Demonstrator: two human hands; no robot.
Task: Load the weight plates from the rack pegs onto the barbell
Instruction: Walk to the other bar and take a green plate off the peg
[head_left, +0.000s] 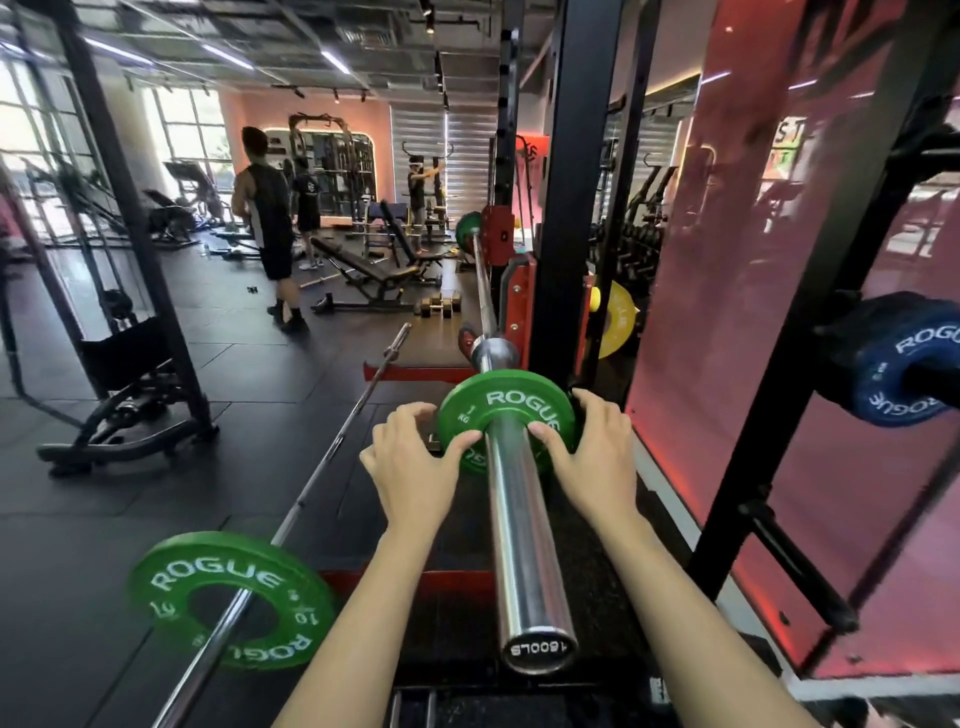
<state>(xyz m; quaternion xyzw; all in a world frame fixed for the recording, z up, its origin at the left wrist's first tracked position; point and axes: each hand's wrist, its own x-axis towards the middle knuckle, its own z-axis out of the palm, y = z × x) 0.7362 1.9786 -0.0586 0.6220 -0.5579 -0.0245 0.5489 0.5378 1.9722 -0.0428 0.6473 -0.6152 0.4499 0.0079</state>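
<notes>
Head cam looking straight down the sleeve of the barbell (519, 519), which runs from the near end cap away toward the rack upright (571, 208). Small green plate (506, 410) is already threaded on the sleeve, sitting partway along it and not quite up against the collar at the far end. Left hand (413, 457) is on the plate's left edge, fingers curled over the rim and thumb pressed on the face, so it's gripping the plate. Right hand (592, 447) does the same on the right side, thumb on the face next to the sleeve and fingers wrapped around the rim. Far end of the same bar carries another green plate (467, 228). Down on the floor to the left lies a second barbell (332, 452) with a green plate of its own (234, 597) near its close end. Over on the right, a blue plate (904, 364) hangs on a rack peg, and a yellow plate (618, 317) sits farther back behind the upright. Way off at the far left a person (265, 218) stands on the gym floor near a bench (374, 275).
</notes>
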